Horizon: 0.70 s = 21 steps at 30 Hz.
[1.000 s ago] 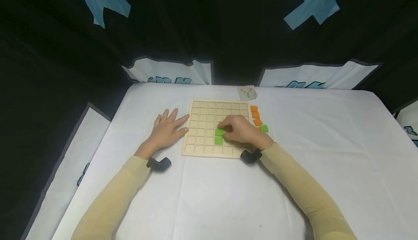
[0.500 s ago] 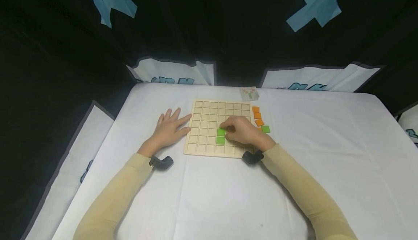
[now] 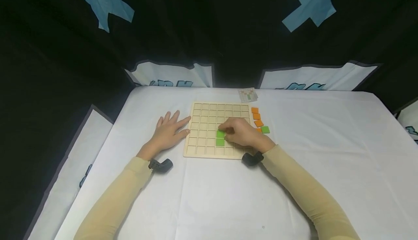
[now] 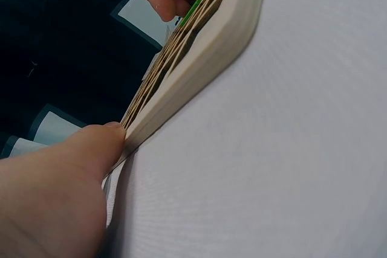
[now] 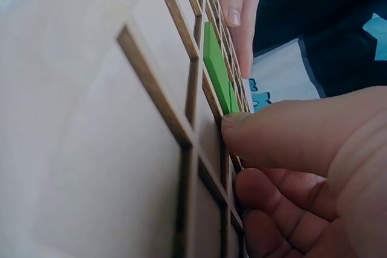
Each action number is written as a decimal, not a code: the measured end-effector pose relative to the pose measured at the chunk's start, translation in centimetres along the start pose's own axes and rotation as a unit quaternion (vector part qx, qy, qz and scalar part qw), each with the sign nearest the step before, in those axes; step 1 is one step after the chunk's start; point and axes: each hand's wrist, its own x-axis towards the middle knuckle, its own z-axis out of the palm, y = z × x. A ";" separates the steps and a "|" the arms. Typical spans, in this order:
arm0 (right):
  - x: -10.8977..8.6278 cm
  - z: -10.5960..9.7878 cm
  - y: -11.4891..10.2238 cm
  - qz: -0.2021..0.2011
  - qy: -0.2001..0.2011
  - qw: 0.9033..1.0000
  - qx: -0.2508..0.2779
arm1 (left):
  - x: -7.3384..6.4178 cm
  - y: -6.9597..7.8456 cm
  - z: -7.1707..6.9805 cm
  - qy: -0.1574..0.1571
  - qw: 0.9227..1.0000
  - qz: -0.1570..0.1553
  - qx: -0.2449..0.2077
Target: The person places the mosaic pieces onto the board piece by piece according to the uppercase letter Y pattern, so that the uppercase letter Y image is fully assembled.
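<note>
In the head view a pale wooden grid board [image 3: 199,141] lies on the table. My right hand [image 3: 241,131] is over its right half, with thumb and index finger curled at the edges of a green square tile [image 3: 220,134]; they seem to pinch it. A second green tile [image 3: 220,142] sits in the cell just nearer to me. The right wrist view has the thumb tip [image 5: 239,131] against green tile edges. My left hand [image 3: 166,134] lies flat, fingers spread on the cloth. Its thumb [image 4: 103,143] touches the board's left edge in the left wrist view.
Several orange tiles [image 3: 256,116] and a loose green tile [image 3: 265,129] lie just right of the board. Behind it is a small card [image 3: 248,95] with a printed grid. White cloth [image 3: 212,196] covers the table; a black curtain [image 3: 183,25] stands behind.
Both hands keep almost the same place and pose, and the green tiles stay in their cells. The head view has shifted slightly, and a thin yellow shape appears at its top edge.
</note>
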 end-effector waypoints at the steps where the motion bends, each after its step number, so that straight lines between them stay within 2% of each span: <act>1: -0.1 0.0 0.0 0.002 -0.001 1.000 0.001 | 0.1 0.0 0.0 -0.002 1.000 0.000 0.001; 17: 0.3 -0.1 0.2 -0.003 0.000 1.000 0.002 | 0.1 0.3 -0.6 -0.006 1.000 0.001 0.000; 21: 0.3 0.0 0.3 0.003 -0.003 1.000 0.005 | 0.2 0.2 -0.3 -0.010 1.000 -0.001 0.001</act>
